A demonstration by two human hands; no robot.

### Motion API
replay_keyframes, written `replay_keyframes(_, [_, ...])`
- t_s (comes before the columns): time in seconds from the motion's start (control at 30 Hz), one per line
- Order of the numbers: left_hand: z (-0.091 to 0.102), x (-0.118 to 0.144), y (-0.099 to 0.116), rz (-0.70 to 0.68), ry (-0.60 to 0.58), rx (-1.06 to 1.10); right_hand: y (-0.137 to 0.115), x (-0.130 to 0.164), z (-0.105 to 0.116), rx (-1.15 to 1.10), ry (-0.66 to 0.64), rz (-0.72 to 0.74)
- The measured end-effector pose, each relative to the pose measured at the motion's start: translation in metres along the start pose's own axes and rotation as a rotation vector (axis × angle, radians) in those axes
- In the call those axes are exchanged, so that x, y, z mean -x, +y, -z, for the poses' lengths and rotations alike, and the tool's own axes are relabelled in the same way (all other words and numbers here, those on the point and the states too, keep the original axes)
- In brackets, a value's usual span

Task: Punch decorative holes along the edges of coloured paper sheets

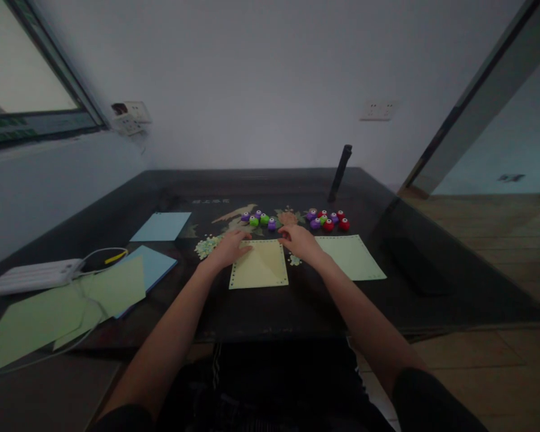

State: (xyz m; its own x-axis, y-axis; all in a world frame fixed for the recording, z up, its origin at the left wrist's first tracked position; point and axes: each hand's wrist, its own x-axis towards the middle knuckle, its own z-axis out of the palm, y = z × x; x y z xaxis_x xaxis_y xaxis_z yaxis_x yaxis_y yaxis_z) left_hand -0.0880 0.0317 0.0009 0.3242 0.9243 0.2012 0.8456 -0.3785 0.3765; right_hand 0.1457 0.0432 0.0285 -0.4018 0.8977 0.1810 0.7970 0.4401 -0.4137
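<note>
Showing a dark, glossy worktop with a faint printed pattern near its middle, set against a plain pale wall; a window stands at the left, a double wall socket above the far edge, and a wooden floor to the right.

At centre lies one yellow sheet with small holes punched along its edges. The left hand rests flat on its upper left corner, fingers spread and gripping nothing. The right hand rests on its upper right corner, likewise open and flat. Just beside it to the right lies one pale green sheet, also edged with holes.

Beyond the hands stand two clusters of small paper punches: a left group of about five, purple and green, and a right group of about seven, purple and red; the exact counts are hard to tell. Two small heaps of paper scraps lie near the hands, one left of the left hand, one under the right wrist.

To the left lie two blue sheets, several overlapping green sheets, one white power strip and a loop of cable. A dark upright bar stands near the far edge.
</note>
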Motion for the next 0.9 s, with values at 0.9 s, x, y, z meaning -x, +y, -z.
replay_keyframes(0.9, [-0.005, 0.002, 0.003, 0.041, -0.016, -0.118, 0.015, -0.005, -0.039, -0.208, 0.158, 0.034])
